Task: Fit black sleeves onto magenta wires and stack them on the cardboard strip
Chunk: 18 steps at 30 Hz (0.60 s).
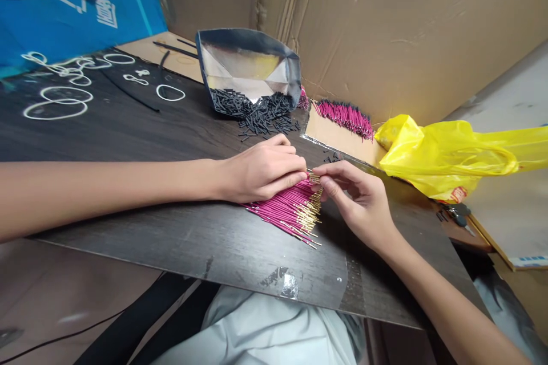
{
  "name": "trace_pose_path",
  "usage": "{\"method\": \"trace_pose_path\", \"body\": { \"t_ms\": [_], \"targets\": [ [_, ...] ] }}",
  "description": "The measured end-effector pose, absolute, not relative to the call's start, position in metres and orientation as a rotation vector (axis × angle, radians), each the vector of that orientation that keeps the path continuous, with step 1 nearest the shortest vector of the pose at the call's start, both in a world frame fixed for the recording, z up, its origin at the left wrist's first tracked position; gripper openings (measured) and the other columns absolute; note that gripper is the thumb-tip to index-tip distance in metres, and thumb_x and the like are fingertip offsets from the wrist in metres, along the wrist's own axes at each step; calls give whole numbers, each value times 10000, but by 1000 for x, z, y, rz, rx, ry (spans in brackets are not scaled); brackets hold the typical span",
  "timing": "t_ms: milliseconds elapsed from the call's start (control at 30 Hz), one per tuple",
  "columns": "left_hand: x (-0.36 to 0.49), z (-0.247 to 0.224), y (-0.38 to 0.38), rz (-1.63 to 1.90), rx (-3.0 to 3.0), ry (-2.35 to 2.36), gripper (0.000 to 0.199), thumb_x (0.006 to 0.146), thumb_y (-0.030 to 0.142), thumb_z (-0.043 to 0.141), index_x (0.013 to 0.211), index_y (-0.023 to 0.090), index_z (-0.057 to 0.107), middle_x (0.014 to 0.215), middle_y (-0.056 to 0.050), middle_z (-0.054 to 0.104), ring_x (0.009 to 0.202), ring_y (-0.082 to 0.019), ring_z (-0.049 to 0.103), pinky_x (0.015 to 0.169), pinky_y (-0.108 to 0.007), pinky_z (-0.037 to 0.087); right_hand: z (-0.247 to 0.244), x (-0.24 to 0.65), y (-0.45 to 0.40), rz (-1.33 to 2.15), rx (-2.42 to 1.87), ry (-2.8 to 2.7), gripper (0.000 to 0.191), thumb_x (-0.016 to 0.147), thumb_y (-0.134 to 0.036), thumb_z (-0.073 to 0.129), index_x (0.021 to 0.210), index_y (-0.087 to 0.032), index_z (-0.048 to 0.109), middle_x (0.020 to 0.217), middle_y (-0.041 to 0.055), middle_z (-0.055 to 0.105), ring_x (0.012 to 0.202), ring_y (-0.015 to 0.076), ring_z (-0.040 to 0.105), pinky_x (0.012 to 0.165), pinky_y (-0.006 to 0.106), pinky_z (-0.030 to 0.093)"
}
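Observation:
A flat fan of pink wires (278,208) with gold metal tips lies on the dark tabletop. My left hand (268,168) is closed over the upper side of the fan, its thumb and fingers pressed on the wires. From the right, my right hand (357,191) reaches to the gold tips, thumb and forefinger pinched together at the end of a wire near the left thumb. Whether a small piece sits between those fingertips I cannot make out. Just beyond my hands, short black tubes (265,117) spill from an open folded box (248,60).
A cardboard piece (334,134) behind my right hand bears more pink wires with black ends (345,117). A yellow plastic bag (445,154) lies at the right. White rubber bands (57,102) and a thin black tube (131,91) lie at the left. Cardboard walls (385,28) stand behind.

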<state>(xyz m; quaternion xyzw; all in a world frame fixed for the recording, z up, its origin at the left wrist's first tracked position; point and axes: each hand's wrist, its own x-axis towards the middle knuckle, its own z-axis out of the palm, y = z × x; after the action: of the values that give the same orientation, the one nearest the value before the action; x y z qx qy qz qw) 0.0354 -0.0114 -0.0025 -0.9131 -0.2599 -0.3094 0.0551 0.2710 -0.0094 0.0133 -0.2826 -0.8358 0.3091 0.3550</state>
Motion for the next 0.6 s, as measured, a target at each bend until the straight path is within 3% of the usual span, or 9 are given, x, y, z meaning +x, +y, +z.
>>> {"method": "trace_pose_path", "body": {
  "t_ms": [600],
  "targets": [
    [36,-4,-10,-987,-2815,-690,244,1029,213,416,883,145,599,760,-48,637,695,-153,503,844,-358,419,15,270,-10,867,-688,-2205,149,985,-227,569,1083,-213,679,986,27,700,774,128,685,697,260,578]
  ]
}}
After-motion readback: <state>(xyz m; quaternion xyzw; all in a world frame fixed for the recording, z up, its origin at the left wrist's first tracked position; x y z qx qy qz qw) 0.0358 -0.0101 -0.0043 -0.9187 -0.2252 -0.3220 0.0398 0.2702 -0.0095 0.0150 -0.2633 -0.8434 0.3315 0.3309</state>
